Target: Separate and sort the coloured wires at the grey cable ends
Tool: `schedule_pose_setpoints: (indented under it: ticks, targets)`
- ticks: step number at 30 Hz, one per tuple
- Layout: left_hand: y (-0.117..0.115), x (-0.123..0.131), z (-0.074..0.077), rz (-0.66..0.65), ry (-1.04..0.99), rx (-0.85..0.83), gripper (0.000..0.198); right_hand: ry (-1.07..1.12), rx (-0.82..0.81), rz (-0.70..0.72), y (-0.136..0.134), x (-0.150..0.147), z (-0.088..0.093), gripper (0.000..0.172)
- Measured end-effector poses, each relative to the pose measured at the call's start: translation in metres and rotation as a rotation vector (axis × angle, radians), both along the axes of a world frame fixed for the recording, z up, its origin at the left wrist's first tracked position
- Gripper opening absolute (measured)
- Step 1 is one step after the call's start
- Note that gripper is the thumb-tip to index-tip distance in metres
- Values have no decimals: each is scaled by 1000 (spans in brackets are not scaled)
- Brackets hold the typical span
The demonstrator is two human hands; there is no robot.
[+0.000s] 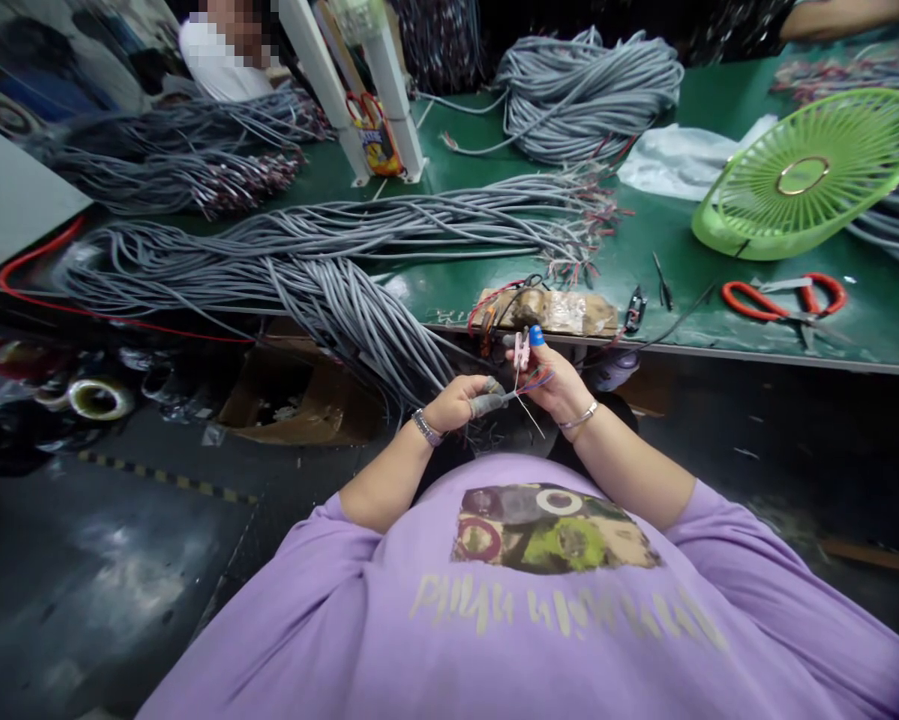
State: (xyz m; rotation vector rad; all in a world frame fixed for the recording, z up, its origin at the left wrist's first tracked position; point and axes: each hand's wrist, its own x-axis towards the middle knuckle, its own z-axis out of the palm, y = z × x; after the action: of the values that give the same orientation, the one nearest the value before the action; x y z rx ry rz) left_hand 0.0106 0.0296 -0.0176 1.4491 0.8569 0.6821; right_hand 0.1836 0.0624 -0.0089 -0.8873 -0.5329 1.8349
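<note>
In front of my body, my left hand [460, 402] is closed on the end of a grey cable [508, 397]; grey covers sit on its fingertips. Thin coloured wires [535, 380] fan out of the cable end towards my right hand [559, 385]. That hand has a blue cover on its thumb and is pinched on a small pink clip-like piece [522, 350]. A thin pale strand [531, 418] hangs below the wires. Just beyond my hands, a taped brown block [561, 311] with dark wires lies at the green bench's [655, 270] edge.
Bundles of grey cable [359, 225] cover the left bench, some drooping over its edge. A cable coil [591, 90] lies behind. Rightward are a green fan [805, 175], red-handled scissors [783, 300] and tweezers [663, 283]. A cardboard box [303, 400] stands below; another person [224, 55] is at back left.
</note>
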Motion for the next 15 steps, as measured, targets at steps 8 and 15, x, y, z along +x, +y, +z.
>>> schedule_pose_setpoints:
  ticks: [8, 15]
  targets:
    - [3, 1, 8, -71, -3, 35, 50, 63, -60, 100, -4, 4, -3, 51]
    - [2, 0, 20, -197, 43, 101, 49, 71, -104, 106, -6, 11, -7, 55]
